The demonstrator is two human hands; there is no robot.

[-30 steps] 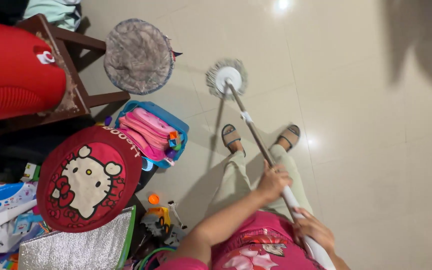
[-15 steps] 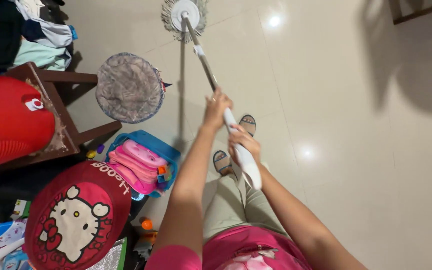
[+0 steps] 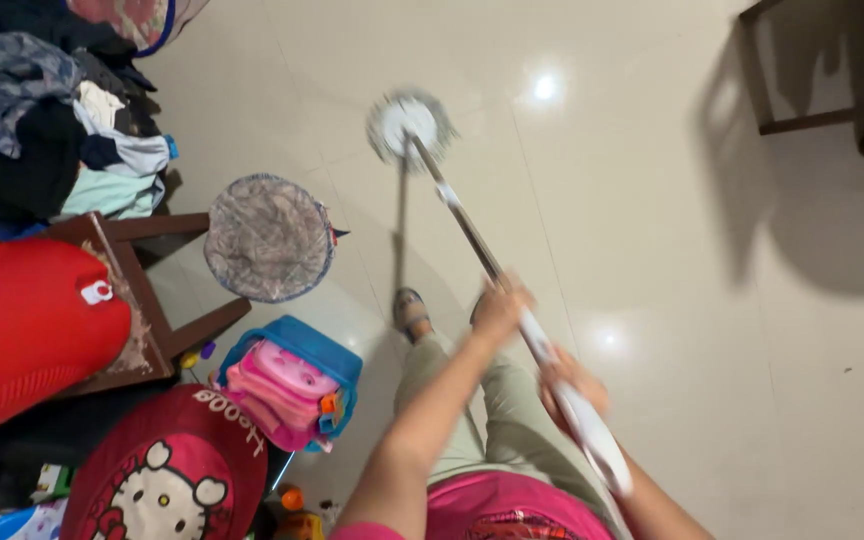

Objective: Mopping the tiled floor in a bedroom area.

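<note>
One mop (image 3: 472, 240) gripped by two hands: left hand (image 3: 500, 308), right hand (image 3: 572, 385).

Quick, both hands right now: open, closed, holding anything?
Left hand: closed around the mop handle, lower down the shaft.
Right hand: closed on the white upper grip of the same mop handle; blurred.

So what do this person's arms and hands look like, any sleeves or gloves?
Both hands are bare, no gloves: the left hand and the right hand are motion-blurred. The forearms are uncovered. A short pink sleeve shows at the left upper arm, matching the pink top. Rings or watches cannot be made out.
</note>
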